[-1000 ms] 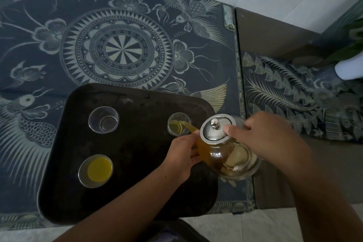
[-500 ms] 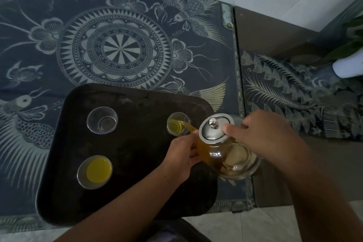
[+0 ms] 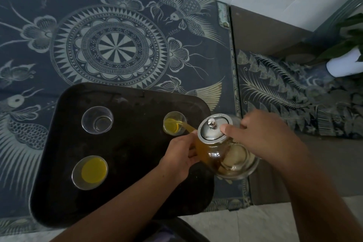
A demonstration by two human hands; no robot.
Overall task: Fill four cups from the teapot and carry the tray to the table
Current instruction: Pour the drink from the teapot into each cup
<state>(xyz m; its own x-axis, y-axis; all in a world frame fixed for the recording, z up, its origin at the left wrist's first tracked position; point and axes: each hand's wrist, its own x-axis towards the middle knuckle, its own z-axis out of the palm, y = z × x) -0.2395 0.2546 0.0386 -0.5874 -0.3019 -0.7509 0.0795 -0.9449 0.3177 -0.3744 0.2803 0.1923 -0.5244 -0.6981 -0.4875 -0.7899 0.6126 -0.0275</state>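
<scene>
teapot tilted between left hand, right hand

Tilted glass teapot over far-right cup

Clear glass teapot, shiny metal lid; matt dark tray; glass cups

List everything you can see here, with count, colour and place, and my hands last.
Tray: one, black, on the patterned cloth.
Cups: three seen, clear glass, on the tray; near left cup holds yellow tea, far left cup empty, far right cup being filled.
Teapot: one, glass with steel lid, tilted at the tray's right edge.
Cloth: dark blue with pale pattern, under the tray.
Plant: one, green, white pot, far right.
Left hand: on the teapot's side.
Right hand: finger on the lid.
</scene>
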